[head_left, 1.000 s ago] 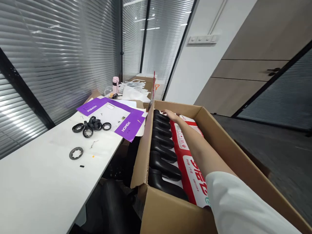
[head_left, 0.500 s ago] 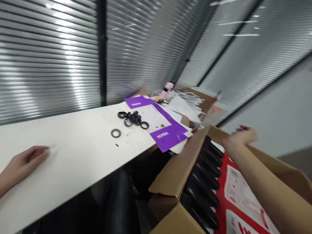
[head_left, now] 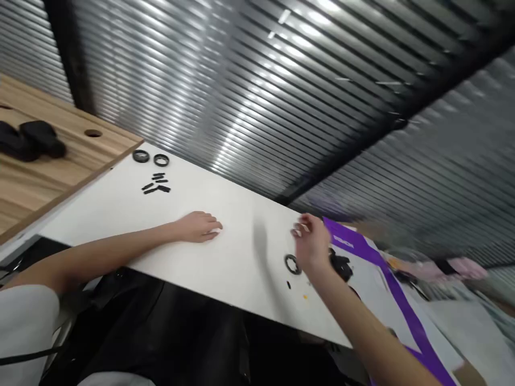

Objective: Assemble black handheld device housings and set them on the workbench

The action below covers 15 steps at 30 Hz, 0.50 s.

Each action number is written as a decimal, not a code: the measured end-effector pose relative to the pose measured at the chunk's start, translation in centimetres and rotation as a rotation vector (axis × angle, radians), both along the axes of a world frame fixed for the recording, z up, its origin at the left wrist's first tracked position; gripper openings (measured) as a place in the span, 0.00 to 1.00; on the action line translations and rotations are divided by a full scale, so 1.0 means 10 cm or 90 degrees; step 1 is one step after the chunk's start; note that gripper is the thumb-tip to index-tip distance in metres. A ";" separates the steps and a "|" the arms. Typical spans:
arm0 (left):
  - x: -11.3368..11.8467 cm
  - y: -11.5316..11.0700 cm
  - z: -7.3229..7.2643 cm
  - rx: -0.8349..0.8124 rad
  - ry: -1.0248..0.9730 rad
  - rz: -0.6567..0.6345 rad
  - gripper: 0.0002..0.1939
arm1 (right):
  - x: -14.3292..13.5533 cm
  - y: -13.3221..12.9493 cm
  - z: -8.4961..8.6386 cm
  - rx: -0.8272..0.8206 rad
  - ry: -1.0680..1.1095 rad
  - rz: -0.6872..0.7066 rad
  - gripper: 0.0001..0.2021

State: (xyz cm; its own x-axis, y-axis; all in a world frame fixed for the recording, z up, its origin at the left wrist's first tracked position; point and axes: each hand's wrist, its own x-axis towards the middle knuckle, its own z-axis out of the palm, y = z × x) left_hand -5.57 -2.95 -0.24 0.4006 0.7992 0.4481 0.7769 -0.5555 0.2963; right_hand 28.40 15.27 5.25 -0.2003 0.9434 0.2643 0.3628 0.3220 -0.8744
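My left hand [head_left: 199,227] lies palm down on the white table [head_left: 225,268], its fingers loosely stretched, with nothing visible in it. My right hand [head_left: 311,241] is raised over the right part of the table and is slightly blurred. Its fingers are half bent and apart, and I see nothing between them. Just below it lies a black ring [head_left: 292,264]. Behind its wrist shows a cluster of black parts [head_left: 341,265], partly covered by the arm. A small black strip [head_left: 288,285] and an orange bit [head_left: 304,297] lie nearby.
Two black rings [head_left: 161,160] and several short black strips [head_left: 156,188] lie at the table's far left. A wooden board [head_left: 72,161] with black objects [head_left: 40,138] adjoins it. Purple-edged sheets [head_left: 362,244] and a pink item [head_left: 466,268] are at right. Corrugated panels [head_left: 193,80] stand behind.
The view has swung left, bringing in the wooden board and black strips; the cardboard box has left view. My right hand has moved from over the box to above the table.
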 end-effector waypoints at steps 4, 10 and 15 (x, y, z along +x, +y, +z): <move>-0.01 0.08 -0.02 0.139 -0.033 0.039 0.17 | -1.65 -0.22 -0.37 0.006 -0.086 0.188 0.16; -0.07 0.32 -0.15 0.256 -0.004 0.095 0.18 | -2.43 -0.55 -0.54 0.213 -0.374 0.398 0.15; -0.18 0.47 -0.24 0.257 -0.106 0.201 0.13 | -2.28 -0.39 -0.69 0.064 -0.114 0.294 0.15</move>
State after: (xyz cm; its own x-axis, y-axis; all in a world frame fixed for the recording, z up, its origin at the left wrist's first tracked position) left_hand -7.41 1.79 -2.63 0.0666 0.6203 0.7815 0.8854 -0.3978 0.2403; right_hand 5.61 11.39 -1.63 -0.6414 0.7174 0.2720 0.3044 0.5634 -0.7681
